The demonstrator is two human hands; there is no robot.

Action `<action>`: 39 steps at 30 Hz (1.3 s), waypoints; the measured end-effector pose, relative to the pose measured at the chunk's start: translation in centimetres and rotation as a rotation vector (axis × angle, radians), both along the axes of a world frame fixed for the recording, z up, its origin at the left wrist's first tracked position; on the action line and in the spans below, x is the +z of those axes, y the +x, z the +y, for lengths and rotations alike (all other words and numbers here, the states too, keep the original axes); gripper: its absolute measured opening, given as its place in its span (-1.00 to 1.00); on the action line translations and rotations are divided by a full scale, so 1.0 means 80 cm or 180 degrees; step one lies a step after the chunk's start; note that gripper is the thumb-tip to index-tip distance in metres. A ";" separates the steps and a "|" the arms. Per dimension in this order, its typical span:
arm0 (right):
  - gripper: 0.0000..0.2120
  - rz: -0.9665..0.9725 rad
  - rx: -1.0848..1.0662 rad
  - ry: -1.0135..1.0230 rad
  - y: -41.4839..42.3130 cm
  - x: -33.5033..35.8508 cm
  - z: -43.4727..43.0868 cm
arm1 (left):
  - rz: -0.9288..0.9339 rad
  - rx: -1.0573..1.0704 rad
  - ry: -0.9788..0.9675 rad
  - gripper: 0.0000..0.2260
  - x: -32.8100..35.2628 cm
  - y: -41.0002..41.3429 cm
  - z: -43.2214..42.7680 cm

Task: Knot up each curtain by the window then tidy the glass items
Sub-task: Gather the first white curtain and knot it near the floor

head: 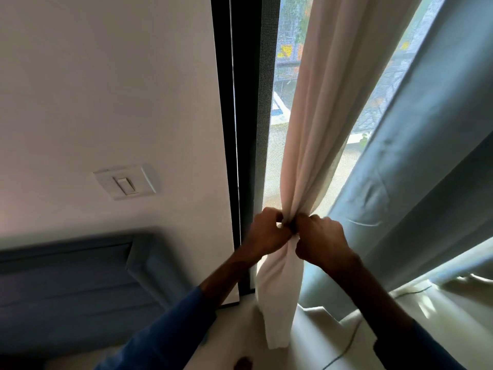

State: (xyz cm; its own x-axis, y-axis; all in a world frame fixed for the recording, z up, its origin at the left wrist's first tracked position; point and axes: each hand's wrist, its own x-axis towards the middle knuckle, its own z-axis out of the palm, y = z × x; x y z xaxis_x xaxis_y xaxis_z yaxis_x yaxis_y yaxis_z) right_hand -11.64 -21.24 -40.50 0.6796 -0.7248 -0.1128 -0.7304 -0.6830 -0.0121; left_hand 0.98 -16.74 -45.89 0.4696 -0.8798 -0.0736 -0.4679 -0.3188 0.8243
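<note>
Both my hands were raised in front of me at the window, meeting at one spot on the white curtain [314, 134]. My left hand [266, 233] came in from the lower left, forearm angled up and to the right, blue sleeve [170, 332] pushed back below the elbow. Its fingers were curled shut around the gathered cloth, knuckles toward the dark window frame [240, 129], a fold of white showing between the fingers. My right hand [320, 239] came in from the lower right, forearm rising up and to the left, back of the hand toward me. It too was closed in a fist on the same bunch of cloth, just beside the left, the two hands touching or very nearly so.

The white curtain hung from above in narrow folds, drawn tight into my grip. Below my hands it widened again and hung loose, its bottom hem ending over the pale floor [240, 337] beside the foot of the frame. I could not tell whether a knot was formed inside the fists; the fingers hid it.

To the right of the white curtain hung a grey-blue curtain [405, 166], slanting down, apart from my hands and not held. Between the two curtains the window mesh [288, 49] showed daylight and a blurred street outside.

On the white wall left of the frame sat a light switch [125, 184]. Below it, at the lower left, stood a blue padded headboard [80, 284], well apart from the curtain.
</note>
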 end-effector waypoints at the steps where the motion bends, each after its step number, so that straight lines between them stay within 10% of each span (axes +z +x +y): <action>1: -0.65 0.0110 0.0031 0.0014 0.002 -0.001 -0.004 | -0.0091 -0.0023 0.0047 -0.63 0.000 -0.006 0.001; 17: -0.93 -0.2393 -0.0113 0.0379 -0.018 -0.050 -0.026 | -0.0098 0.0028 -0.0395 -0.91 0.008 0.014 0.003; 29: -0.78 -0.1102 -0.0047 0.0326 -0.001 -0.042 -0.030 | -0.0745 -0.0052 -0.0290 -0.94 0.013 0.008 -0.002; 39: -0.83 -0.1718 0.0180 0.1054 -0.008 -0.050 -0.028 | -0.0615 0.0058 -0.0458 -0.95 0.017 0.009 0.008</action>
